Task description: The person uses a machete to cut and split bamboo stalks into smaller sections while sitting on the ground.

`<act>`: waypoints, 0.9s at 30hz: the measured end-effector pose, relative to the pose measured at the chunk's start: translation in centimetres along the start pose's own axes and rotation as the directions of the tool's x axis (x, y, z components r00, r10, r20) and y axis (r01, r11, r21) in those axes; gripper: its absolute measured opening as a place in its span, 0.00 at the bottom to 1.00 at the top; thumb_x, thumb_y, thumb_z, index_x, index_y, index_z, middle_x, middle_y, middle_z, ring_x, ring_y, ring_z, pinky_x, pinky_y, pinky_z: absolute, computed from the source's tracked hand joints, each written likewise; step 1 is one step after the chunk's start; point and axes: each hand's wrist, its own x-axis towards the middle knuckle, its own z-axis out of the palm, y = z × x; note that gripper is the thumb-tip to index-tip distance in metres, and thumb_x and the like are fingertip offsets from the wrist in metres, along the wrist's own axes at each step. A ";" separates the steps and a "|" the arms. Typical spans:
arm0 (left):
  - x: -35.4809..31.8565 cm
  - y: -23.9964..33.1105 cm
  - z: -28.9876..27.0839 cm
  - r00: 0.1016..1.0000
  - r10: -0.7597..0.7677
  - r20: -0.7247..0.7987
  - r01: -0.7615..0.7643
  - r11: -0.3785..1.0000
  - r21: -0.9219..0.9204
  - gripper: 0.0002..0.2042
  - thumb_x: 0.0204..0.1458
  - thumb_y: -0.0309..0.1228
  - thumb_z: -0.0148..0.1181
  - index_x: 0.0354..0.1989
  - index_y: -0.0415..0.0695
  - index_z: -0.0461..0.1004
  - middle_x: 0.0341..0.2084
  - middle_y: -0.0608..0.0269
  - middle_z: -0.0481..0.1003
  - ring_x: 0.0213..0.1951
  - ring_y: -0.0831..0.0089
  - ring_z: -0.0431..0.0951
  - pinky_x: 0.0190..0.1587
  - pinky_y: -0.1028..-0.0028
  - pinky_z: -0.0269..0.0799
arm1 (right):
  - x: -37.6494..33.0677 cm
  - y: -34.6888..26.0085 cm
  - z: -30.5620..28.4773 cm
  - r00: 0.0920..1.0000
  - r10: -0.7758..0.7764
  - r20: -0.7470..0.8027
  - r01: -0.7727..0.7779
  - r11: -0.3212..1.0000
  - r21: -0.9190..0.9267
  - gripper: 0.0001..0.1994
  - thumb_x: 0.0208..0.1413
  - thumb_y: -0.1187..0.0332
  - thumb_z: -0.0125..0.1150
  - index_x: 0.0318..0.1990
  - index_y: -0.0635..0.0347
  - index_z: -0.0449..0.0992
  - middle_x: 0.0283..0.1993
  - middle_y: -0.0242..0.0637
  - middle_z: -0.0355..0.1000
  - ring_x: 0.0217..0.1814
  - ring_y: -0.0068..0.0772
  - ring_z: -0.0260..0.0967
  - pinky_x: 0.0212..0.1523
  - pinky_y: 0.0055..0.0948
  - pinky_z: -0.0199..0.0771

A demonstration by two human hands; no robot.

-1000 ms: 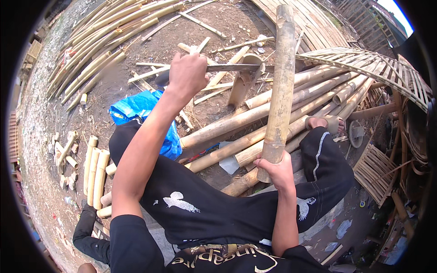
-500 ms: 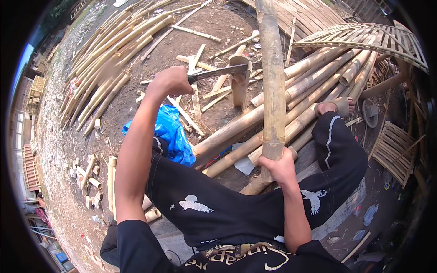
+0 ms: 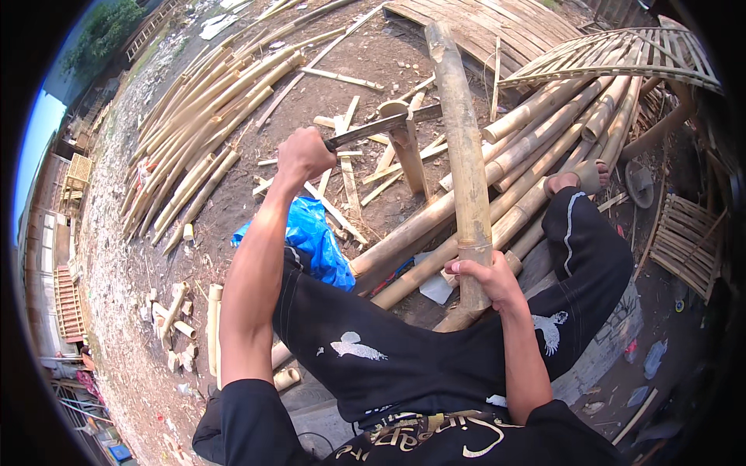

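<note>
My left hand is closed round the handle of a machete, its long dark blade pointing right. The blade crosses the upper part of an upright split bamboo post, and its tip ends beside a thick bamboo pole. Whether blade and pole touch, I cannot tell. My right hand grips the near end of that pole, which stretches away from me, leaning slightly left. Under the pole lie several thick bamboo poles beside my legs.
Long bamboo poles are heaped at the far left. Split bamboo strips litter the ground near the post. A blue plastic sheet lies by my left leg. Bamboo slat panels stand at the back, with a slatted piece at right.
The view has shifted, so most of the scene sits further right and lower. The held pole leans more to the left and its far end now shows. Both hands keep their grips.
</note>
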 end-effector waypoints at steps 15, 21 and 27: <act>9.6 10.1 -2.3 0.946 0.315 -0.072 -0.301 0.941 0.156 0.14 0.45 0.31 0.58 0.38 0.38 0.82 0.43 0.44 0.81 0.47 0.52 0.82 0.51 0.60 0.78 | 2.1 -4.4 -2.6 0.956 -0.058 -0.287 0.028 0.994 -0.105 0.11 0.47 0.68 0.68 0.33 0.66 0.76 0.27 0.35 0.74 0.25 0.27 0.74 0.27 0.29 0.75; 10.3 10.0 -2.7 0.964 0.262 -0.039 -0.256 0.958 0.129 0.14 0.45 0.34 0.61 0.37 0.39 0.83 0.42 0.44 0.81 0.46 0.52 0.83 0.50 0.60 0.79 | 3.1 -5.5 -3.6 0.959 -0.066 -0.276 0.034 0.992 -0.119 0.10 0.48 0.68 0.67 0.33 0.66 0.77 0.26 0.35 0.74 0.24 0.26 0.73 0.26 0.28 0.73; 8.5 8.1 1.0 0.996 0.087 0.005 -0.086 0.996 -0.008 0.15 0.46 0.33 0.58 0.38 0.35 0.82 0.41 0.41 0.81 0.47 0.49 0.82 0.53 0.59 0.77 | 2.8 -5.5 -3.2 0.960 -0.113 -0.257 0.062 0.978 -0.199 0.12 0.47 0.67 0.69 0.34 0.66 0.78 0.26 0.34 0.74 0.24 0.25 0.73 0.28 0.27 0.74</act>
